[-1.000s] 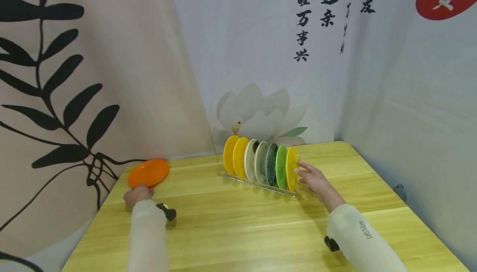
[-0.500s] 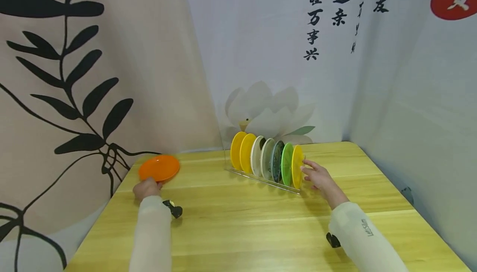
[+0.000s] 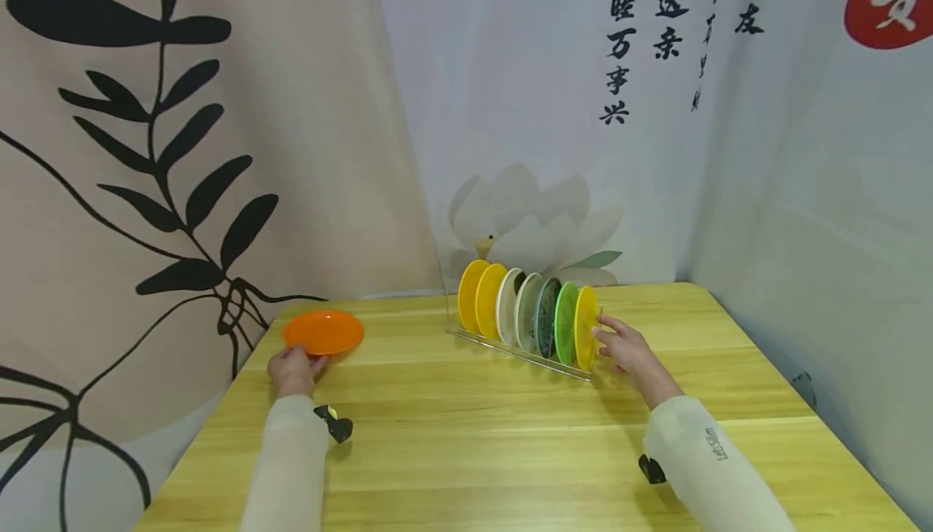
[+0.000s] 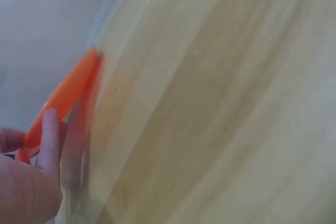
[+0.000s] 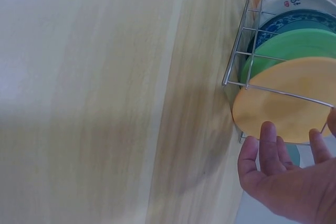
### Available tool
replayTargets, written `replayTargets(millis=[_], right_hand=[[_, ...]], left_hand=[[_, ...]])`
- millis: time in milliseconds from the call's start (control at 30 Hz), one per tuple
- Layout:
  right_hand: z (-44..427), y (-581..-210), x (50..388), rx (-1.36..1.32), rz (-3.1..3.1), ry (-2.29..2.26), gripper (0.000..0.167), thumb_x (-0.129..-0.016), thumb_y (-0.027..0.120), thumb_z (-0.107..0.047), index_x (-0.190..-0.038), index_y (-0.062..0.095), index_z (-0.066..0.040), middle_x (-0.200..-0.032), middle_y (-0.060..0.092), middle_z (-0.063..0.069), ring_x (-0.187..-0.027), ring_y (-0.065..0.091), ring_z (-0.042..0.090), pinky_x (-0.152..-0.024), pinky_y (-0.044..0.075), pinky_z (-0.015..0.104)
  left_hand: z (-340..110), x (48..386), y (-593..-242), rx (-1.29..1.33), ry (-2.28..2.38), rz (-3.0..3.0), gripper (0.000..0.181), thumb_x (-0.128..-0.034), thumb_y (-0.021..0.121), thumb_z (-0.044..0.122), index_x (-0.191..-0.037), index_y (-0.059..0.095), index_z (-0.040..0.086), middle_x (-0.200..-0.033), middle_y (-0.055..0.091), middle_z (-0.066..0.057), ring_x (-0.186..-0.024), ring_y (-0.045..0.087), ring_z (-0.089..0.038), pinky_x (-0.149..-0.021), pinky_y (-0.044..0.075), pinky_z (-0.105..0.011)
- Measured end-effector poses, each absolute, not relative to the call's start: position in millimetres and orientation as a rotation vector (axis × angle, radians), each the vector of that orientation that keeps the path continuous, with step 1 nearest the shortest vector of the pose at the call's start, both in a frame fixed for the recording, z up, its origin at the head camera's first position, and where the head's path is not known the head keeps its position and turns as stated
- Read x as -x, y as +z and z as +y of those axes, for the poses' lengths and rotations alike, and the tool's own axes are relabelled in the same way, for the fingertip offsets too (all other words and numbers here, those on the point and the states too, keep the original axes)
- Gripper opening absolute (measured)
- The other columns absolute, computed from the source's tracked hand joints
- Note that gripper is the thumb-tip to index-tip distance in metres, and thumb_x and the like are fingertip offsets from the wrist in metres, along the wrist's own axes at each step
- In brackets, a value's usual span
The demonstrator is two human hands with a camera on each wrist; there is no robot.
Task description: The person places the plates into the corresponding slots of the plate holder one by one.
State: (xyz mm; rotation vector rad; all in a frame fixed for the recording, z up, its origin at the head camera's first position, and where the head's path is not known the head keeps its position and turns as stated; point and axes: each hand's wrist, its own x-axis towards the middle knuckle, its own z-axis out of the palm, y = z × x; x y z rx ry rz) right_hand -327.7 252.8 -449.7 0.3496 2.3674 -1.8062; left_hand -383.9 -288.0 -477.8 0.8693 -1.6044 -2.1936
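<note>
In the head view my left hand [image 3: 293,370] pinches the near rim of an orange plate [image 3: 323,333] at the table's back left. The left wrist view shows the plate [image 4: 68,90] edge-on, tilted, with a finger and thumb at its rim. A wire dish rack [image 3: 521,354] at the back holds several upright plates. At its right end stands a yellow plate [image 3: 585,328], next to a green plate [image 3: 565,323]. Beside that yellow plate is my right hand [image 3: 632,354], fingers loosely spread near the rack's end wire. Whether its fingertips touch cannot be made out.
Farther left in the rack stand a dark patterned plate [image 3: 548,318], pale plates [image 3: 528,313] and yellow plates [image 3: 474,297]. Printed cloth [image 3: 328,151] hangs behind the wooden table [image 3: 466,451]. A second cloth hangs along the right side.
The head view has turned, so the scene sits farther right. My left hand has shifted its posture, and the orange plate looks more level. The right hand stays by the rack's end.
</note>
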Motion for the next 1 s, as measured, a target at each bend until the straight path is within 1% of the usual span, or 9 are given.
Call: replayTargets(millis=[67,167,333,433,533,567,767,900,1000], right_hand=[[252.4,-449.3,327.7,-0.351,2.360,-1.814,0.059,-0.105,0.047,-0.034,-0.157,0.027,-0.016,-0.152,0.034,0.019,-0.128,0.043,0.039,-0.079,0.042,0.040],[252.7,-449.5,327.8,-0.351,2.343,-1.827,0.059,-0.105,0.047,-0.034,-0.158,0.026,-0.017,-0.154,0.030,0.019,-0.129,0.041,0.040,-0.081,0.041,0.041],[254.2,-449.7,327.7,-0.336,2.331,-1.839,0.060,-0.105,0.047,-0.035,-0.158,0.025,-0.015,-0.155,0.028,0.021,-0.130,0.041,0.041,-0.084,0.040,0.043],[254.7,-449.8,327.2,-0.325,2.329,-1.837,0.061,-0.105,0.047,-0.036,-0.158,0.025,-0.015,-0.154,0.028,0.021,-0.129,0.041,0.041,-0.084,0.040,0.043],[255.2,-450.1,326.3,-0.315,2.327,-1.833,0.060,-0.105,0.046,-0.035,-0.158,0.025,-0.014,-0.153,0.029,0.021,-0.128,0.041,0.040,-0.083,0.040,0.042],[255.4,-450.1,326.0,-0.311,2.328,-1.832,0.060,-0.105,0.046,-0.035,-0.158,0.025,-0.014,-0.153,0.029,0.021,-0.128,0.041,0.040,-0.083,0.040,0.042],[255.5,-450.0,325.0,-0.316,2.316,-1.846,0.061,-0.105,0.047,-0.036,-0.158,0.025,-0.015,-0.153,0.030,0.020,-0.126,0.043,0.038,-0.083,0.039,0.042],[255.9,-451.5,325.9,-0.322,2.315,-1.845,0.061,-0.105,0.048,-0.036,-0.158,0.025,-0.016,-0.153,0.030,0.020,-0.127,0.043,0.038,-0.081,0.039,0.040],[255.3,-451.7,326.7,-0.329,2.316,-1.836,0.061,-0.105,0.047,-0.037,-0.158,0.025,-0.016,-0.153,0.029,0.020,-0.128,0.042,0.039,-0.082,0.039,0.041]], left_hand=[[-287.0,381.4,-476.8,-0.845,-2.193,-1.595,0.054,-0.1025,0.040,0.009,-0.154,0.026,0.003,-0.137,0.040,-0.012,-0.102,0.060,-0.019,-0.091,0.054,-0.030],[-286.8,379.5,-475.9,-0.792,-2.191,-1.592,0.057,-0.1016,0.042,0.010,-0.155,0.022,0.006,-0.139,0.038,-0.010,-0.109,0.056,-0.023,-0.093,0.053,-0.032],[-288.6,379.1,-473.2,-0.690,-2.177,-1.630,0.058,-0.1006,0.044,0.011,-0.154,0.021,0.007,-0.140,0.040,-0.014,-0.116,0.055,-0.031,-0.093,0.053,-0.036],[-290.4,379.9,-469.1,-0.652,-2.176,-1.660,0.055,-0.1008,0.045,0.012,-0.151,0.024,0.009,-0.137,0.044,-0.015,-0.110,0.060,-0.027,-0.091,0.055,-0.035],[-290.1,380.5,-462.3,-0.620,-2.186,-1.680,0.052,-0.1004,0.047,0.010,-0.148,0.027,0.010,-0.128,0.049,-0.014,-0.098,0.064,-0.021,-0.086,0.057,-0.034],[-288.2,378.8,-456.7,-0.608,-2.201,-1.686,0.052,-0.0998,0.048,0.009,-0.147,0.027,0.010,-0.126,0.049,-0.015,-0.097,0.065,-0.021,-0.088,0.056,-0.036],[-278.0,379.4,-443.1,-0.504,-2.240,-1.751,0.053,-0.0999,0.050,0.009,-0.148,0.028,0.008,-0.125,0.054,-0.018,-0.103,0.066,-0.028,-0.097,0.050,-0.044],[-269.9,383.4,-440.4,-0.459,-2.290,-1.755,0.047,-0.1007,0.052,0.011,-0.144,0.032,0.010,-0.116,0.058,-0.014,-0.095,0.069,-0.024,-0.099,0.049,-0.046],[-260.7,380.6,-429.9,-0.430,-2.351,-1.752,0.048,-0.1011,0.052,0.009,-0.145,0.033,0.009,-0.115,0.057,-0.014,-0.097,0.068,-0.026,-0.101,0.046,-0.047]])
